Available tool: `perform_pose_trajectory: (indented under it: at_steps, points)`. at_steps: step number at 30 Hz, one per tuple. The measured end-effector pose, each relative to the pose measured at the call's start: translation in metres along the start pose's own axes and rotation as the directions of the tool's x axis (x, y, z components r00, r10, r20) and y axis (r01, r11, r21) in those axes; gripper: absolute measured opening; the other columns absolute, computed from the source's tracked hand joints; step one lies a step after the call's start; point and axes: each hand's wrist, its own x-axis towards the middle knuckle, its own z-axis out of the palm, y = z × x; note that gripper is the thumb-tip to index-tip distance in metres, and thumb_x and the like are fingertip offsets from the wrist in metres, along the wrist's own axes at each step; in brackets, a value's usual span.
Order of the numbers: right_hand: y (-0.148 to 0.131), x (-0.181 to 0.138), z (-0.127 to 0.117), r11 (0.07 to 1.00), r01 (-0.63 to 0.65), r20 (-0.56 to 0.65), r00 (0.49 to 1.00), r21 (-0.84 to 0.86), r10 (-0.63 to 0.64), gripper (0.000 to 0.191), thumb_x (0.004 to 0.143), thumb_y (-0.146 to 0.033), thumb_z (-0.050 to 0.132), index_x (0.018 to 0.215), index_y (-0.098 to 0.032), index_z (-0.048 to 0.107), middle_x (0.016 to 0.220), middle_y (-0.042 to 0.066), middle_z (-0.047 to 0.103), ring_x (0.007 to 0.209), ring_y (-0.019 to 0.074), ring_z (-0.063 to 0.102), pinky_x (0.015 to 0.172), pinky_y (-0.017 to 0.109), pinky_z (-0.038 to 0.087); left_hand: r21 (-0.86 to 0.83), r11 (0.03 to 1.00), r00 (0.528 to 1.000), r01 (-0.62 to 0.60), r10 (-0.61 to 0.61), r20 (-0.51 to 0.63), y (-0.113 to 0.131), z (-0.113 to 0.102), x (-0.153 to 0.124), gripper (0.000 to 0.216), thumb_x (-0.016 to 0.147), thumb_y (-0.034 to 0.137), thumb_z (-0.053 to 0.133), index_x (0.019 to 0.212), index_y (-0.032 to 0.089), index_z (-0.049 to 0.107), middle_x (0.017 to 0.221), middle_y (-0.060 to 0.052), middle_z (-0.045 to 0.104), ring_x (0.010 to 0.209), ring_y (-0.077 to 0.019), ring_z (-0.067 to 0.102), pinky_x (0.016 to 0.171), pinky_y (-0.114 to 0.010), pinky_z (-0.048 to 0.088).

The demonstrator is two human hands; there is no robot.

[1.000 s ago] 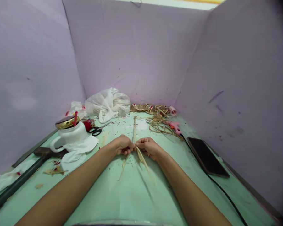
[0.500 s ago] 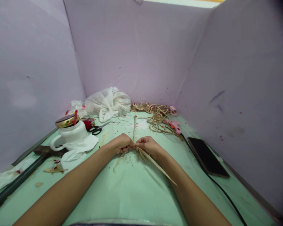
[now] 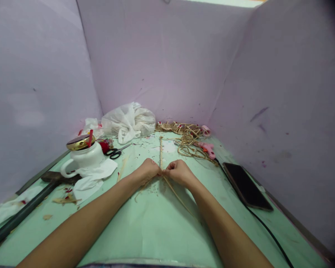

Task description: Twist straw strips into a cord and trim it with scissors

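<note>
The loose strand [image 3: 179,197] on the right has swung in from its wider slant half a second ago and now looks thinner, while the right hand [image 3: 182,173] has drawn its curled fingers slightly up and away; this suggests the strand is being turned or tucked at the joint. The fibre cord [image 3: 161,153] runs straight up the middle of the green table [image 3: 115,234], its near end between the two hands. The left hand [image 3: 149,171] is closed, thumb and finger pinching that end. The right thumb meets it just beside, fingers loosely bent; whether they grip the strand, I cannot tell.
</note>
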Motion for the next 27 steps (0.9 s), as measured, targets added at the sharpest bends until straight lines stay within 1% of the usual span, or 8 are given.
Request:
perform_pose_trajectory:
  at_steps: [4, 7, 10, 14, 18, 20, 22, 27]
  points:
    - [-0.005, -0.003, 0.003, 0.999, 0.029, 0.025, 0.999, -0.015, -0.029, 0.008, 0.054, -0.02, 0.056, 0.051, -0.014, 0.06, 0.042, -0.001, 0.047, 0.043, 0.0089, 0.04, 0.041, 0.021, 0.024, -0.075, 0.995, 0.998, 0.067, -0.066, 0.011, -0.002, 0.0, 0.0, 0.021, 0.053, 0.01, 0.05, 0.044, 0.018, 0.033, 0.033, 0.007, 0.026, 0.032, -0.0044, 0.022, 0.035, -0.021, 0.013]
    - [-0.01, -0.01, 0.006, 0.984, 0.162, 0.021, 0.987, -0.069, -0.161, 0.01, 0.056, -0.018, 0.054, 0.052, -0.015, 0.062, 0.045, 0.0, 0.053, 0.045, 0.0101, 0.044, 0.043, 0.021, 0.026, -0.132, 0.987, 0.995, 0.091, -0.086, 0.04, -0.004, -0.004, 0.0, 0.025, 0.054, 0.011, 0.048, 0.043, 0.019, 0.027, 0.032, 0.007, 0.023, 0.03, -0.0037, 0.019, 0.034, -0.022, 0.01]
    - [-0.015, -0.017, 0.009, 0.947, 0.287, 0.023, 0.958, -0.147, -0.287, 0.013, 0.057, -0.014, 0.052, 0.053, -0.016, 0.064, 0.047, 0.001, 0.056, 0.046, 0.0101, 0.044, 0.044, 0.021, 0.027, -0.165, 0.984, 0.996, 0.067, -0.056, 0.067, -0.006, -0.009, -0.001, 0.026, 0.053, 0.01, 0.047, 0.042, 0.02, 0.025, 0.033, 0.008, 0.02, 0.029, -0.0029, 0.016, 0.033, -0.022, 0.008]
    - [-0.016, -0.017, 0.004, 0.947, 0.307, 0.101, 0.949, -0.095, -0.297, 0.011, 0.06, -0.016, 0.054, 0.054, -0.015, 0.064, 0.048, 0.0, 0.056, 0.046, 0.0089, 0.042, 0.044, 0.021, 0.027, -0.169, 0.986, 0.996, -0.01, 0.026, 0.09, -0.007, -0.013, -0.002, 0.018, 0.052, 0.01, 0.05, 0.043, 0.017, 0.035, 0.032, 0.008, 0.023, 0.029, -0.0024, 0.018, 0.033, -0.021, 0.007]
    - [-0.014, -0.011, -0.017, 0.985, 0.124, 0.149, 0.979, 0.12, -0.142, 0.021, 0.064, -0.031, 0.06, 0.054, -0.013, 0.061, 0.047, 0.0, 0.055, 0.042, 0.0077, 0.041, 0.041, 0.019, 0.029, -0.171, 0.984, 0.985, -0.052, 0.079, 0.155, -0.011, -0.015, 0.003, 0.011, 0.054, 0.016, 0.055, 0.049, 0.015, 0.046, 0.031, 0.009, 0.027, 0.027, -0.003, 0.018, 0.032, -0.021, 0.008]
    - [-0.013, -0.008, -0.027, 0.968, -0.011, 0.084, 0.996, 0.25, -0.01, 0.017, 0.067, -0.028, 0.058, 0.058, -0.013, 0.059, 0.058, 0.003, 0.061, 0.047, 0.0084, 0.048, 0.044, 0.018, 0.035, -0.179, 0.982, 0.978, -0.062, 0.095, 0.183, -0.015, -0.015, 0.006, 0.009, 0.054, 0.018, 0.056, 0.052, 0.014, 0.048, 0.032, 0.009, 0.03, 0.027, -0.0031, 0.019, 0.032, -0.021, 0.008]
    - [-0.013, -0.007, -0.032, 0.93, -0.162, 0.149, 0.982, 0.329, 0.119, 0.011, 0.067, -0.022, 0.058, 0.061, -0.013, 0.058, 0.064, 0.005, 0.064, 0.052, 0.0088, 0.053, 0.045, 0.017, 0.037, -0.184, 0.98, 0.973, -0.072, 0.11, 0.203, -0.018, -0.014, 0.009, 0.008, 0.054, 0.018, 0.056, 0.053, 0.014, 0.049, 0.033, 0.009, 0.032, 0.027, -0.003, 0.019, 0.031, -0.021, 0.008]
    - [-0.013, -0.01, -0.02, 0.872, -0.273, 0.349, 0.928, 0.407, 0.128, 0.004, 0.066, -0.018, 0.056, 0.065, -0.014, 0.058, 0.061, 0.003, 0.063, 0.046, 0.0083, 0.051, 0.044, 0.019, 0.04, -0.183, 0.978, 0.965, -0.104, 0.143, 0.218, -0.02, -0.012, 0.01, 0.008, 0.055, 0.018, 0.054, 0.053, 0.014, 0.048, 0.032, 0.009, 0.031, 0.027, -0.0023, 0.018, 0.032, -0.021, 0.007]
